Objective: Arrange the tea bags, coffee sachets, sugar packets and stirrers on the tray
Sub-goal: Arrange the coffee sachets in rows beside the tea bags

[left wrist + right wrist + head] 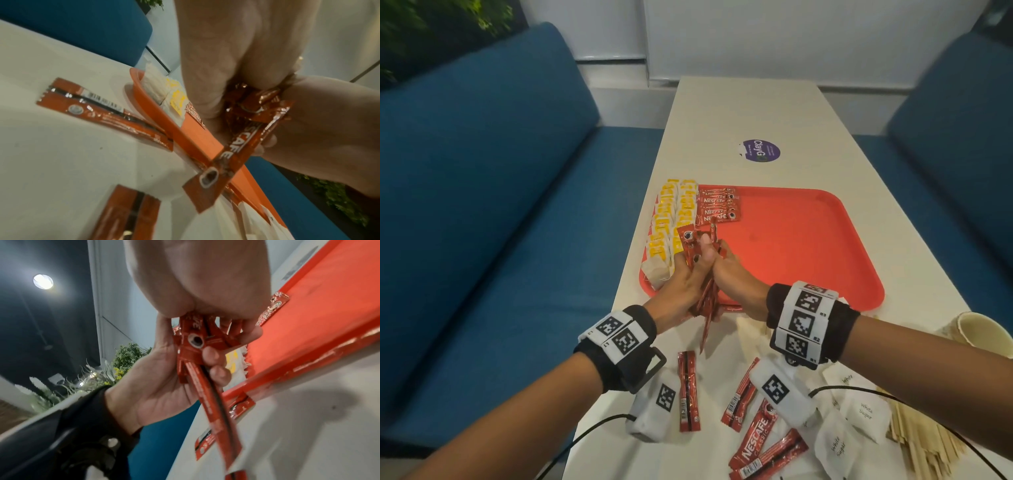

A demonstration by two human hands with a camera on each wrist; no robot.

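My fingers: both sets curled tight around one bunch of Nescafé coffee sachets (704, 270), which I hold upright over the tray's near-left corner.
My left hand (681, 284): wraps the bunch from the left, fingertips (211, 353) pressed on the sachet faces.
My right hand (732, 277): closes on the same bunch from the right; which fingers do the squeezing is hidden.
Bunch condition: uneven, one sachet hanging lower than the rest toward the table; I judge I am squaring it up before laying it down.
Red tray (808, 246): rests on the table; most of its floor is bare.
Tea bags (671, 226): done, by my reckoning; yellow-tagged, packed in columns along the tray's left edge.
Coffee sachets already laid (717, 205): a short neat stack at the far left of the tray, just beside the tea bags.
Loose coffee sachets (743, 397): several scattered on the table near my wrists, not yet gathered.
White sugar packets (859, 407): a loose heap on the table to my right, none on the tray.
Wooden stirrers (921, 442): piled at the near-right table edge, none on the tray.
Paper cup (976, 332): at the right edge, beside the stirrers.
Progress, as I judge it: one of four kinds finished, coffee partway, sugar and stirrers untouched.
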